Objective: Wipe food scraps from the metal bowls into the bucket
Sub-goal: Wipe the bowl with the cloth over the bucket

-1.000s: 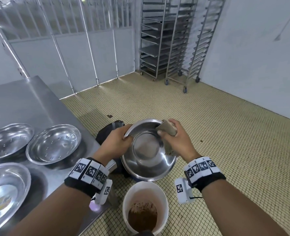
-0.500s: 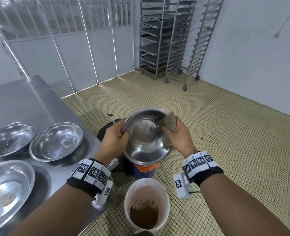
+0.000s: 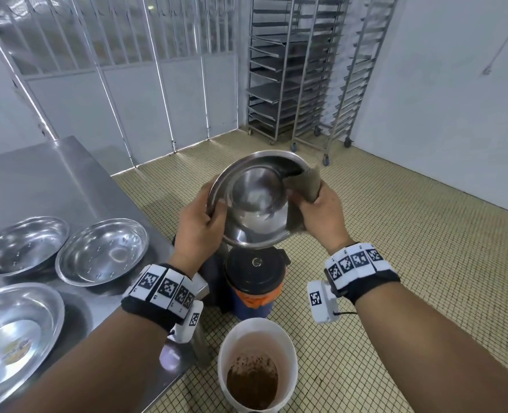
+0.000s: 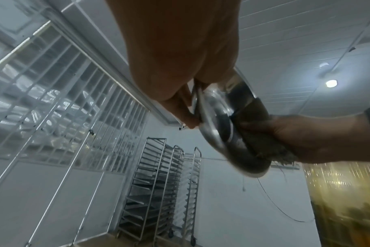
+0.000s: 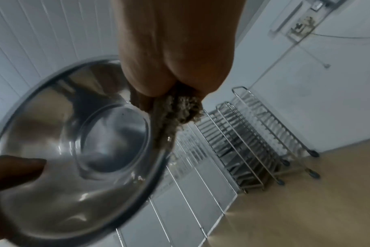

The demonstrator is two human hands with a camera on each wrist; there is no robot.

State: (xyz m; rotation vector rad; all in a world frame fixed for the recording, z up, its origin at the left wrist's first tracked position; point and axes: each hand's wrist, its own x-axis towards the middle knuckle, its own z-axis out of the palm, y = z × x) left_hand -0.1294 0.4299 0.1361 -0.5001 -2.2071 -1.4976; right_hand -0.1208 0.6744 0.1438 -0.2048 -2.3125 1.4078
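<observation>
Your left hand (image 3: pixel 197 226) pinches the left rim of the bowl (image 3: pixel 255 201), thumb inside and fingers behind. Your right hand (image 3: pixel 321 208) is curled round the cloth (image 3: pixel 304 181) and presses it against the bowl's right rim. The bowl is tilted toward you in mid-air above a dark-lidded container (image 3: pixel 255 274); the bucket (image 3: pixel 257 365) stands on the floor nearer you, off the counter's (image 3: pixel 53 180) near right corner.

The risk, as I judge it: the bowl hangs over that lid rather than over the bucket, so anything you wipe loose now may land on the lid or the tiles. A thin pinch on a slick rim could also slip if you press the cloth hard.

Three more bowls (image 3: pixel 103 251) sit along the counter's near edge; the nearest one (image 3: pixel 11 338) shows scraps.

The head view alone shows where the bucket lies. The right wrist view shows the bowl's inside looking clean, and the cloth's coarse weave. The left wrist view shows the rim pinch edge-on.
</observation>
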